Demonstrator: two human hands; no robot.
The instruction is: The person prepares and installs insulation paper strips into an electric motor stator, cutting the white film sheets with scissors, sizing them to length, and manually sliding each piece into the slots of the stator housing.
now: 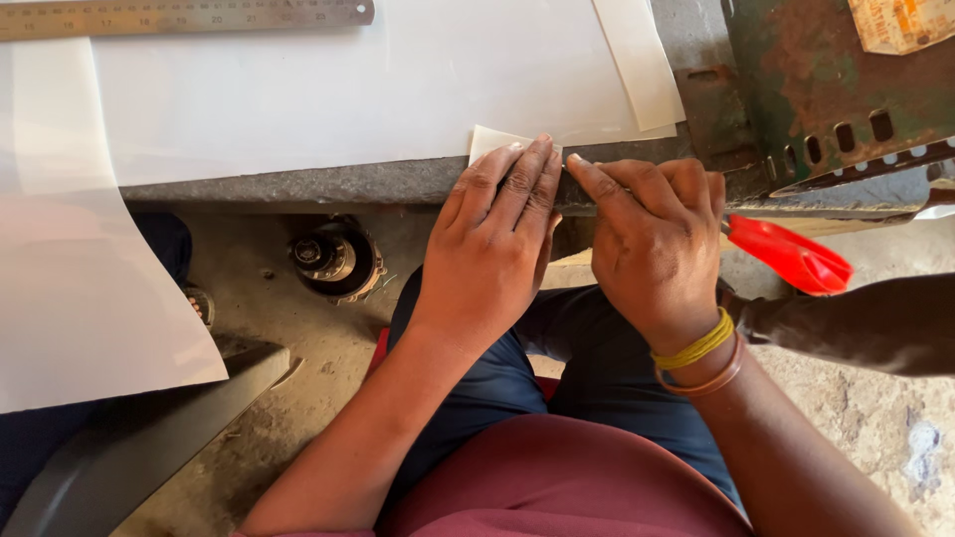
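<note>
My left hand (497,234) lies flat, fingers together, pressing on a small cream piece of paper (489,141) at the near edge of the grey worktable (328,184). My right hand (652,234) is curled right beside it, index finger pointing at the same edge; whether it holds anything is hidden. A large white sheet (348,80) covers the table behind the small piece. Yellow and brown bands circle my right wrist.
A steel ruler (179,15) lies along the far edge of the white sheet. A rusty green metal machine (846,89) stands at the right. A red plastic thing (791,254) pokes out below it. Another white sheet (80,278) overhangs at left; a small motor-like part (333,259) sits on the floor.
</note>
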